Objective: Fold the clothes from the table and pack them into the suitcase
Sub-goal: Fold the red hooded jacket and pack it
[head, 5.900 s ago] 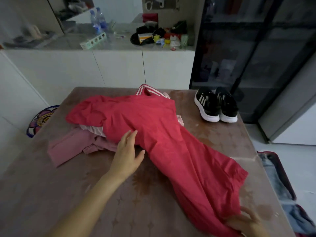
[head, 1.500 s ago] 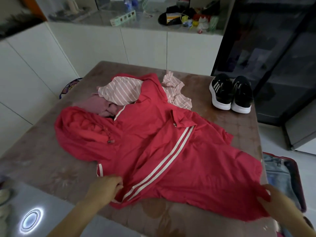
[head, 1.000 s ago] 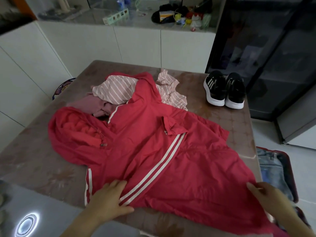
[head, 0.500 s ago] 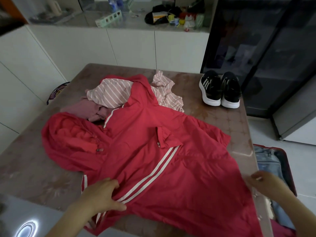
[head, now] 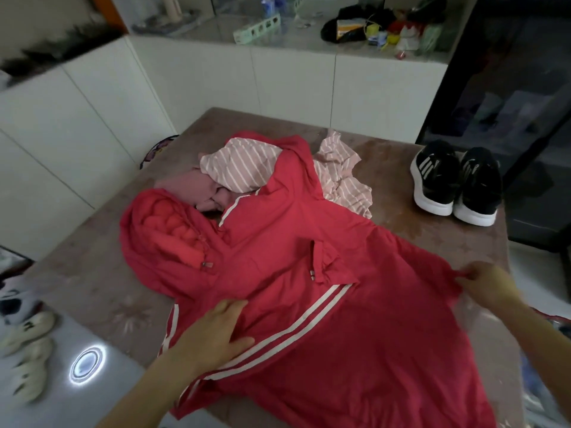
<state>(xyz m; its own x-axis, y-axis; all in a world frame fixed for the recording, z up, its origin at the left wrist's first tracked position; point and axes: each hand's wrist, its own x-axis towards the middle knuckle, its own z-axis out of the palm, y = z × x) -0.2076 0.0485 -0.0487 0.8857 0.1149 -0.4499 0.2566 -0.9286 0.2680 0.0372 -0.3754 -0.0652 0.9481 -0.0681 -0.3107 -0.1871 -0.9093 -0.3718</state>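
A red hooded jacket (head: 309,273) with white stripes lies spread across the brown table (head: 92,273), its hood at the left. My left hand (head: 216,332) presses flat on the striped sleeve near the table's front edge. My right hand (head: 485,284) pinches the jacket's right edge near the table's right side. Behind the jacket lie a pink-and-white striped garment (head: 247,168) and a plain pink one (head: 185,188). A sliver of the open suitcase (head: 556,329) shows on the floor at the right, mostly hidden by my right arm.
A pair of black sneakers (head: 457,186) stands at the table's back right corner. White shoes (head: 24,356) lie on the floor at the left. White cabinets with a cluttered counter (head: 309,35) run behind the table, and a dark glass cabinet (head: 509,88) stands at the right.
My right hand has moved up along the jacket's right edge and now pinches it. My left hand has slid a little right on the striped sleeve. The jacket lies flatter.
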